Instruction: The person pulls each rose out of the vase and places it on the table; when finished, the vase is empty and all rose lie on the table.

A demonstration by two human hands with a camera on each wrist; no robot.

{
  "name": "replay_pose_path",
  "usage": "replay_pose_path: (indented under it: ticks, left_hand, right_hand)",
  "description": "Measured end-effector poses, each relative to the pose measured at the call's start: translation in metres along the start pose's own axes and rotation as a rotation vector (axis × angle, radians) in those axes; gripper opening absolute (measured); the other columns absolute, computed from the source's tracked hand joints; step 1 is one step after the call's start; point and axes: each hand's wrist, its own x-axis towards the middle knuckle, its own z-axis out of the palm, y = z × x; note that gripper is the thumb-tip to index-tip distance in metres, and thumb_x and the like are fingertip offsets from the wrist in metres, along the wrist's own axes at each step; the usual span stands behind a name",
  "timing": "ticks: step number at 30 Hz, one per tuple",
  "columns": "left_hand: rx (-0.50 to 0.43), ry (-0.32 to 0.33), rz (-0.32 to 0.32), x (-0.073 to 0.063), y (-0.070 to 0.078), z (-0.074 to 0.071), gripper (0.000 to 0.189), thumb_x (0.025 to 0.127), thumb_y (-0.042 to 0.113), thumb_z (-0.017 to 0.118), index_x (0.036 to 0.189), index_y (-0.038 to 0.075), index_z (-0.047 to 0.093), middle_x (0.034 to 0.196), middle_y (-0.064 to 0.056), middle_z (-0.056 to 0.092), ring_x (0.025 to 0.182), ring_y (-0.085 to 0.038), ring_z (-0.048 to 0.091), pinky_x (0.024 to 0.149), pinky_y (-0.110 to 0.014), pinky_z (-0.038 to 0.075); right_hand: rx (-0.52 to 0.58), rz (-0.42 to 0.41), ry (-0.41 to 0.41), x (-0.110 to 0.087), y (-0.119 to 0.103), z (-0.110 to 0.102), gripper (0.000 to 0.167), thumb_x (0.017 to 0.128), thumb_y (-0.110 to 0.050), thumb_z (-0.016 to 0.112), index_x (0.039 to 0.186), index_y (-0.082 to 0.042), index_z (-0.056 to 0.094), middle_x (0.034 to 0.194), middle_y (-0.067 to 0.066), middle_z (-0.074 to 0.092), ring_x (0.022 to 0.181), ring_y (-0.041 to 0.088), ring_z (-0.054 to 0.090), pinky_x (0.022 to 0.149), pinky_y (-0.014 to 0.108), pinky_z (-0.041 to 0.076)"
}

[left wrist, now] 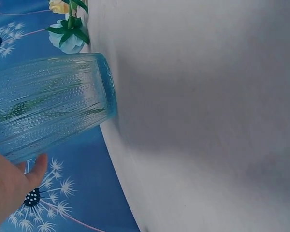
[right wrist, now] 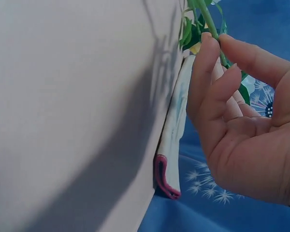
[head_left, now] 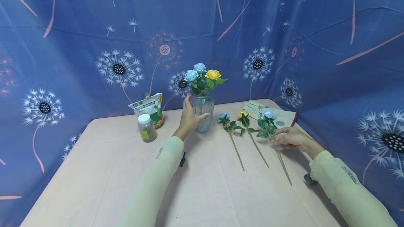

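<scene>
Labelling: the upright bag (head_left: 154,110) at the far left carries large dark characters on a white panel, too slanted and small to read with certainty; the white-capped jar (head_left: 147,130) just nearer bears a yellow-green label (head_left: 145,135) with illegible print. Both pale sleeves (head_left: 164,171) show dark lettering, likewise unreadable. The worktop (head_left: 202,195) is covered in pale pink cloth, lightly creased; blue curtains (head_left: 189,16) printed with dandelions hang at the far side and to the left and right. The hands are well apart. The left hand (head_left: 190,117) is curved round the ribbed glass vase (head_left: 204,124), which stands upright at far centre holding two blue roses (head_left: 191,75) and one yellow rose (head_left: 213,75). The right hand (head_left: 291,138) pinches the stem of a blue-flowered sprig (head_left: 267,125), to the right of two loose stemmed roses (head_left: 234,145). Pale gloves (head_left: 288,117) with a red-edged cuff lie at the far right.
</scene>
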Motion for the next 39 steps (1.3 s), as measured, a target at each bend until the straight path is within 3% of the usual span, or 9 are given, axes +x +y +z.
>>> replay_pose_path:
  ticks: [9,16,31,39]
  left_hand:
    - [-0.011,-0.004,0.008,0.001,-0.003,0.001,0.114,0.077,0.047,0.084,0.157,0.013,0.01,0.159,-0.014,0.021,0.14,-0.038,0.036,0.108,-0.053,0.038]
    - [-0.01,-0.006,0.001,0.001,-0.002,0.001,0.113,0.077,0.046,0.083,0.157,0.017,0.01,0.159,-0.014,0.022,0.14,-0.037,0.036,0.109,-0.053,0.038]
    - [-0.025,0.006,0.01,0.001,-0.003,0.001,0.112,0.077,0.046,0.084,0.157,0.015,0.011,0.158,-0.015,0.023,0.141,-0.038,0.034,0.11,-0.054,0.037]
    - [-0.02,-0.002,-0.01,0.001,-0.004,0.0,0.113,0.077,0.048,0.083,0.157,0.018,0.01,0.159,-0.014,0.022,0.142,-0.037,0.033,0.11,-0.054,0.036]
  right_hand:
    - [-0.106,0.067,0.052,0.006,0.009,-0.001,0.065,0.087,0.001,0.069,0.138,0.017,0.032,0.09,0.005,0.075,0.071,0.014,0.072,0.057,0.024,0.056]
    - [-0.122,0.084,0.065,0.009,0.014,0.0,0.063,0.085,0.0,0.072,0.135,0.014,0.036,0.087,0.002,0.075,0.071,0.013,0.071,0.058,0.025,0.056]
    - [-0.13,0.08,0.074,0.016,0.016,0.0,0.061,0.086,-0.001,0.071,0.135,0.013,0.037,0.09,0.0,0.075,0.07,0.012,0.072,0.053,0.021,0.053]
    - [-0.189,0.057,0.082,0.017,0.018,0.002,0.059,0.086,-0.003,0.071,0.134,0.014,0.04,0.092,0.001,0.073,0.071,0.013,0.07,0.054,0.02,0.053]
